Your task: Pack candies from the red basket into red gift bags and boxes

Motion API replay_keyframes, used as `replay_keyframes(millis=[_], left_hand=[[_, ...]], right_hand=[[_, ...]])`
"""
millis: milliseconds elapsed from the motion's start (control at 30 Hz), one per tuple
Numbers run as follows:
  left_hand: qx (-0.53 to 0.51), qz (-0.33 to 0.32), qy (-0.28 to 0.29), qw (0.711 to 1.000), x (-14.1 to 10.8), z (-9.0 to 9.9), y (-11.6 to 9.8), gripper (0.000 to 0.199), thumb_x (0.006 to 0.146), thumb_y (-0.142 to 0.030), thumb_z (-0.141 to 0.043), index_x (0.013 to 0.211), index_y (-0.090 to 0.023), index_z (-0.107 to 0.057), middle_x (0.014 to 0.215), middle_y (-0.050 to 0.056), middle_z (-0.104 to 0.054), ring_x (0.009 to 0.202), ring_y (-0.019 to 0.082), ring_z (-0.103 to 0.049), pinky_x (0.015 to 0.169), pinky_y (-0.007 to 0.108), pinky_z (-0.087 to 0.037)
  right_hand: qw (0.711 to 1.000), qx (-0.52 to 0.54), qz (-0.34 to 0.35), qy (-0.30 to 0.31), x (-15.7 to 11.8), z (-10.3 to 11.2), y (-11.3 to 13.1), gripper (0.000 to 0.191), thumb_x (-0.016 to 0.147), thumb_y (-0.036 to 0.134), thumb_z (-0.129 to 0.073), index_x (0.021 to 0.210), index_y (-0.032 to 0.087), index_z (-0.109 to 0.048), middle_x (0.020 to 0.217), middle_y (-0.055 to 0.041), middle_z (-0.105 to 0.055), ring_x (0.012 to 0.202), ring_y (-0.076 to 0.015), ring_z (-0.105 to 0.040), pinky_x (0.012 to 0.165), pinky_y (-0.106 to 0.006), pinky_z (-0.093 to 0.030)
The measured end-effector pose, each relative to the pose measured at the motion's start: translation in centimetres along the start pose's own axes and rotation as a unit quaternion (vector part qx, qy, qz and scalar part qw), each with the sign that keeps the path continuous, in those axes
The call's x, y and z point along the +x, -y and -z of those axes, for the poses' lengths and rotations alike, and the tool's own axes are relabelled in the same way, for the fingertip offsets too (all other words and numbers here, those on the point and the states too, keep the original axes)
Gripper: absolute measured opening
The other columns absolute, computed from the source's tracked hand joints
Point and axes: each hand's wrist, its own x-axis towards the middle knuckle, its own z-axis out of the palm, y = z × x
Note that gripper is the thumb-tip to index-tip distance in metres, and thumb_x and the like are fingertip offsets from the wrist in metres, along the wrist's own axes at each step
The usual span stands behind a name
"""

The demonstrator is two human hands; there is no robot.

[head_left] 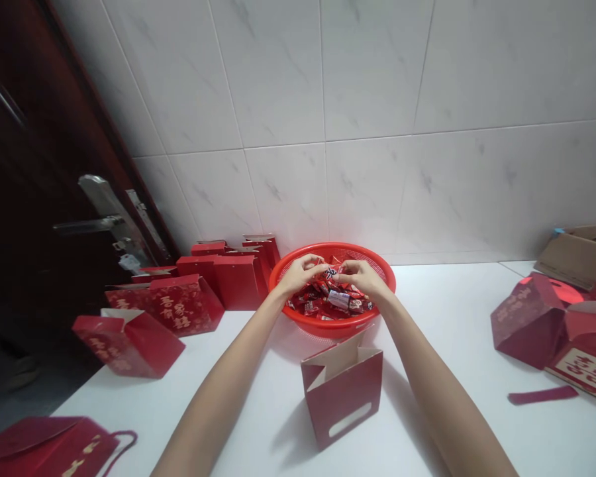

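A red plastic basket (328, 329) holds many wrapped candies (338, 300), mostly in red wrappers. My left hand (302, 273) is over its left side, with thumb and fingers pinched on a red wrapped candy (332, 272). My right hand (361, 278) reaches in from the other side and pinches the right end of the same candy. Just in front of the basket stands a dark red paper gift box (345, 397), its top open and a slot cut in its front face.
More red gift boxes (179, 305) stand in a group at the left, with a red bag (49, 450) in the near corner. At right are a red box (529, 321), a cardboard box (576, 255) and a red strip (542, 395). A tiled wall (367, 192) rises behind the white table (442, 311).
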Motion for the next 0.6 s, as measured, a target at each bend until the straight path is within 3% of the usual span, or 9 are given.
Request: replay_keyframes(millis=[100, 333, 467, 533, 600], left_hand=[[0.046, -0.021, 0.027, 0.998, -0.2, 0.0, -0.3, 0.046, 0.068, -0.058, -0.075, 0.086, -0.017, -0.066, 0.080, 0.001, -0.067, 0.075, 0.016, -0.061, 0.071, 0.028, -0.047], [-0.008, -0.011, 0.026, 1.000, 0.2, 0.1, 0.3, 0.047, 0.062, -0.060, -0.077, 0.078, -0.018, -0.063, 0.076, 0.000, -0.065, 0.068, 0.014, -0.058, 0.067, 0.026, -0.046], [-0.025, 0.009, 0.037, 0.999, 0.8, 0.0, 0.9, 0.040, 0.070, -0.055, -0.072, 0.081, -0.016, -0.067, 0.079, 0.003, -0.070, 0.072, 0.016, -0.064, 0.073, 0.029, -0.050], [0.033, 0.034, 0.061, 0.997, 1.1, -0.1, 1.4, 0.033, 0.078, -0.048, -0.064, 0.080, -0.015, -0.068, 0.078, 0.006, -0.072, 0.074, 0.019, -0.067, 0.076, 0.031, -0.052], [0.169, 0.048, 0.096, 0.980, 1.2, 0.0, 1.9, 0.023, 0.079, -0.037, -0.060, 0.075, -0.016, -0.070, 0.074, 0.006, -0.073, 0.076, 0.021, -0.069, 0.076, 0.031, -0.052]], right_hand=[[1.000, 0.000, -0.002, 0.002, -0.1, -0.1, 0.2, 0.025, 0.057, 0.038, -0.077, 0.061, 0.019, -0.061, 0.061, 0.0011, -0.063, 0.060, -0.0150, -0.057, 0.058, -0.027, -0.043], [0.999, -0.001, 0.041, -0.036, -0.3, -0.3, 0.6, 0.032, 0.059, 0.039, -0.077, 0.055, 0.020, -0.051, 0.057, 0.0040, -0.055, 0.060, -0.0134, -0.053, 0.060, -0.026, -0.041], [0.994, 0.032, 0.057, -0.085, 0.0, -0.1, 0.1, 0.027, 0.060, 0.038, -0.073, 0.061, 0.021, -0.051, 0.061, 0.0036, -0.058, 0.065, -0.0144, -0.056, 0.065, -0.027, -0.044], [0.987, 0.042, 0.061, -0.140, 0.1, 0.1, -0.1, 0.022, 0.061, 0.035, -0.069, 0.062, 0.022, -0.052, 0.061, 0.0040, -0.058, 0.064, -0.0136, -0.056, 0.066, -0.027, -0.045], [0.979, 0.061, 0.049, -0.186, 0.2, 0.4, -0.3, 0.018, 0.060, 0.032, -0.066, 0.061, 0.022, -0.051, 0.061, 0.0042, -0.057, 0.063, -0.0132, -0.056, 0.066, -0.027, -0.046]])
